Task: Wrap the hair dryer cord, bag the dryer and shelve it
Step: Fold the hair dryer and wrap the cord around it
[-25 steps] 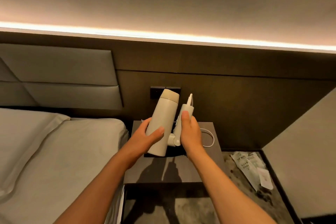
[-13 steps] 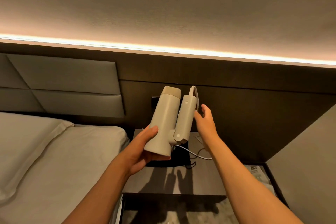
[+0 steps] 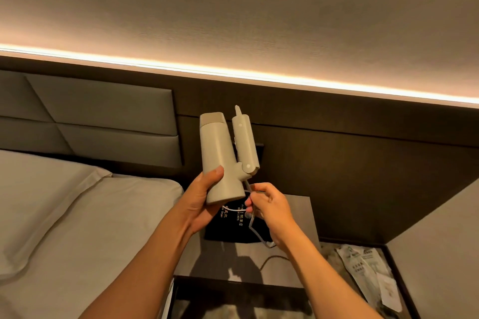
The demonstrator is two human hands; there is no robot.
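A cream hair dryer (image 3: 220,155) with its handle folded up alongside the barrel is held upright in front of the dark wall panel. My left hand (image 3: 202,202) grips the lower end of its barrel. Just below the hinge, my right hand (image 3: 269,206) is closed on the white cord (image 3: 252,225), which runs down from the dryer and loops past my wrist. Under both hands a black dryer bag (image 3: 233,230) with light printed text lies flat on the nightstand (image 3: 298,217).
A bed with a grey sheet and pillow (image 3: 64,215) fills the left, with a padded headboard (image 3: 103,116) behind. Plastic-wrapped packets (image 3: 363,269) lie on a lower dark surface at the right. A grey wall (image 3: 445,241) closes the right side.
My right hand dropped from beside the folded handle to below the dryer and closed on the cord. The dryer stands more upright in my left hand.
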